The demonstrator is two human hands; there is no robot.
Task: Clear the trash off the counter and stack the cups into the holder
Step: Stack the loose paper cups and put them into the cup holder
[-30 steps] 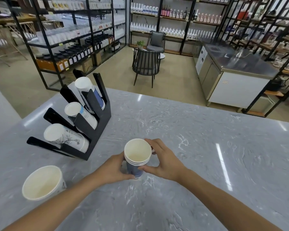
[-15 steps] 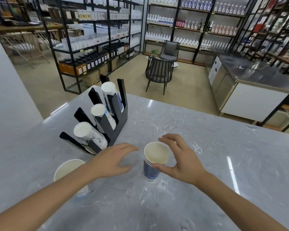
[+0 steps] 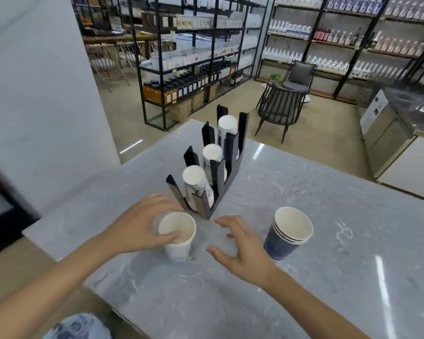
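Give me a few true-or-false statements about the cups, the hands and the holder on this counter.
1. The left hand grips the white cup. True.
2. The right hand holds the blue cup stack. False: its grip is open and empty, and the stack stands alone to its right.
3. The black holder has three slots with cups in them. True.
4. The white cup lies on its side. False: it stands upright on the counter.
5. The blue stack sits in the holder. False: it stands on the counter.
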